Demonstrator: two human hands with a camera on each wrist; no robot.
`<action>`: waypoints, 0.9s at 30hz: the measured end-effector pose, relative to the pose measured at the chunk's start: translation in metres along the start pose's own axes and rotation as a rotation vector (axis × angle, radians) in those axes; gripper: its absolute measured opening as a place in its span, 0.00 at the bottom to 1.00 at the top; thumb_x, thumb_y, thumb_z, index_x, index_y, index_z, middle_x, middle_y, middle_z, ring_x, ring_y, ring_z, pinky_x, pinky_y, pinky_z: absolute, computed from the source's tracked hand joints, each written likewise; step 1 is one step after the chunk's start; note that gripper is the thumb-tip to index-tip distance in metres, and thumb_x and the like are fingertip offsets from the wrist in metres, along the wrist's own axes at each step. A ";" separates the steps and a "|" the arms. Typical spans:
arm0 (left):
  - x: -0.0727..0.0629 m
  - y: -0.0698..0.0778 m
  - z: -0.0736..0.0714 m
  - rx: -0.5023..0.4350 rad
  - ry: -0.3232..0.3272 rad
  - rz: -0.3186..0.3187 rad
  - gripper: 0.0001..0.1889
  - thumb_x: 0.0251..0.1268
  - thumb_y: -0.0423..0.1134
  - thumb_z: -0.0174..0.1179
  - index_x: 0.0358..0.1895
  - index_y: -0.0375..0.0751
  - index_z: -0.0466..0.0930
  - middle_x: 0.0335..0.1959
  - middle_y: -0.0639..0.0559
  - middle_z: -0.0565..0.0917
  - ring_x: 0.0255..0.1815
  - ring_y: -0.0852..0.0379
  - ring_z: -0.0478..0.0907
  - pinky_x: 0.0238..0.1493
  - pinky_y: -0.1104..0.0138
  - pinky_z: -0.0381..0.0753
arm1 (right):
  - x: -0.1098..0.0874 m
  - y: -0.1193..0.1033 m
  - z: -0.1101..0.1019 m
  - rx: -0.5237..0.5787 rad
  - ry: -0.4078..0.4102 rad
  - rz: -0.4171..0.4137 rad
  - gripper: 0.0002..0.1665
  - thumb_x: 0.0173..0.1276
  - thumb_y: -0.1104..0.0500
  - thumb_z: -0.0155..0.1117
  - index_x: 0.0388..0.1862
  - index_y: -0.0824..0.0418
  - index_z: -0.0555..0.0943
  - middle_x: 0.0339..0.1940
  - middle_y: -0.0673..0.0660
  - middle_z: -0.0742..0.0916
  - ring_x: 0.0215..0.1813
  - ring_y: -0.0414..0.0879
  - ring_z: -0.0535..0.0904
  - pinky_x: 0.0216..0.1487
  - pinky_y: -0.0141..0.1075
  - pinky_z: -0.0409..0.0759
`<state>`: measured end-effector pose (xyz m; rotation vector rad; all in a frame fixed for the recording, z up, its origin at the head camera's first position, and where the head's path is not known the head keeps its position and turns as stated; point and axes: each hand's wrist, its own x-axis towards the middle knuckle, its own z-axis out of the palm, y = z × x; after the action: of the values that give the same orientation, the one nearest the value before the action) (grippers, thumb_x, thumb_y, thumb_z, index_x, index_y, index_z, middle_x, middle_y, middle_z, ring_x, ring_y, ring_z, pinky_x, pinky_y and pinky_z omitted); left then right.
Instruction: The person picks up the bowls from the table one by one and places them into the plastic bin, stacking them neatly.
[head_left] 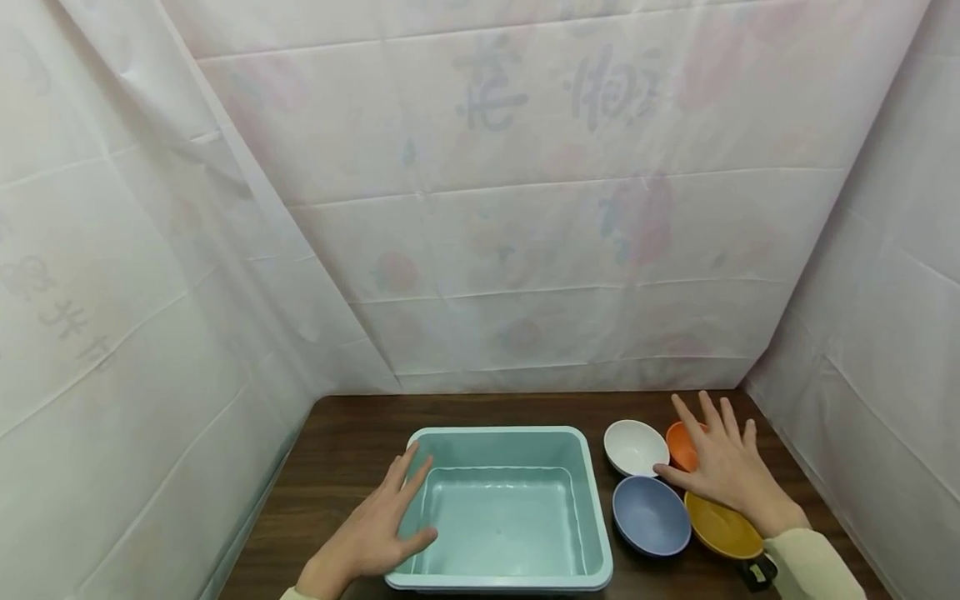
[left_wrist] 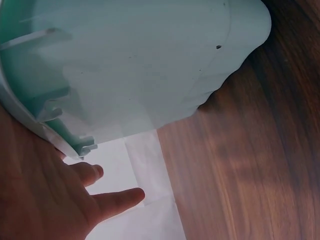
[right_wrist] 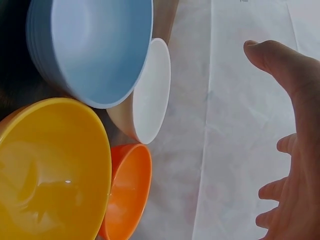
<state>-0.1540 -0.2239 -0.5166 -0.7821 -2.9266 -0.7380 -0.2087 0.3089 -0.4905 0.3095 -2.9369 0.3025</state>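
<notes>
My left hand [head_left: 375,525] is spread at the left rim of a pale green plastic basin [head_left: 502,525], fingers straight and holding nothing. The left wrist view shows that hand beside the basin's outer wall [left_wrist: 150,65]; whether it touches the rim I cannot tell. Over the bowls on the right hovers my right hand [head_left: 723,467], fingers spread wide, nothing in it. Below and around it are an orange bowl [head_left: 677,446], partly hidden by the hand, a yellow bowl [head_left: 720,527], a blue bowl [head_left: 651,517] and a white bowl [head_left: 634,447]. All four bowls stand upright.
A dark wooden table [head_left: 300,500] carries everything. Pale printed cloth [head_left: 525,250] hangs behind it and along both sides. A small black object [head_left: 757,573] lies by the right sleeve, partly covered.
</notes>
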 end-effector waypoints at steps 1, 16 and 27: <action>0.000 0.000 0.000 0.001 -0.004 -0.005 0.47 0.71 0.64 0.58 0.84 0.45 0.50 0.87 0.41 0.41 0.81 0.25 0.48 0.61 0.29 0.72 | 0.000 -0.001 -0.001 0.001 0.002 -0.003 0.71 0.57 0.23 0.68 0.87 0.52 0.48 0.81 0.79 0.54 0.78 0.85 0.46 0.63 0.87 0.43; -0.001 0.001 -0.003 0.001 -0.039 -0.038 0.46 0.72 0.66 0.56 0.85 0.58 0.44 0.87 0.41 0.39 0.83 0.27 0.40 0.62 0.22 0.62 | 0.010 -0.014 -0.001 0.035 0.021 -0.016 0.70 0.58 0.24 0.69 0.87 0.51 0.46 0.81 0.80 0.55 0.78 0.85 0.46 0.63 0.86 0.45; 0.000 0.000 -0.001 -0.014 -0.046 -0.037 0.46 0.71 0.67 0.55 0.85 0.56 0.47 0.87 0.41 0.40 0.83 0.27 0.40 0.63 0.21 0.60 | 0.020 -0.025 0.017 0.054 0.010 -0.020 0.68 0.57 0.23 0.68 0.85 0.55 0.54 0.81 0.79 0.57 0.78 0.85 0.46 0.64 0.85 0.46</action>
<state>-0.1540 -0.2249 -0.5157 -0.7584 -2.9879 -0.7548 -0.2250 0.2772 -0.4982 0.3429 -2.9177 0.3795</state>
